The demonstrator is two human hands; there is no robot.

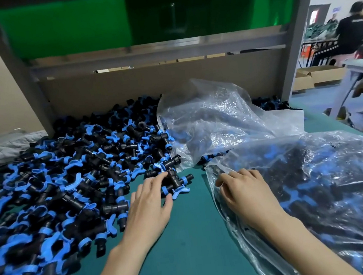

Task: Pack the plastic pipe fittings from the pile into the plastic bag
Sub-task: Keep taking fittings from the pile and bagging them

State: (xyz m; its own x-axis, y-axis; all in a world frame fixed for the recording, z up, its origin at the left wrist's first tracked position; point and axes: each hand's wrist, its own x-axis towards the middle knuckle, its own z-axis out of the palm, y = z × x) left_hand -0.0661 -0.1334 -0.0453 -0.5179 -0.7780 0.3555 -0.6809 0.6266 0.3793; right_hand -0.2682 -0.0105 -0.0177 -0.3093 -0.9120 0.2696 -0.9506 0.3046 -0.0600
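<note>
A big pile of black and blue pipe fittings [64, 178] covers the left half of the green table. My left hand [148, 204] lies at the pile's right edge, fingers curled around a black tee fitting [173, 179] with blue rings. On the right, a clear plastic bag [316, 190] lies holding many fittings. My right hand [247, 194] rests on the bag's left edge near its mouth, fingers bent onto the plastic. Whether it pinches the film is unclear.
A second clear plastic bag [216, 120], crumpled, lies behind the hands against a cardboard back wall [148, 84]. Grey frame posts [293, 36] flank the table. A bare strip of green table [195, 236] runs between my arms. People sit at the far right.
</note>
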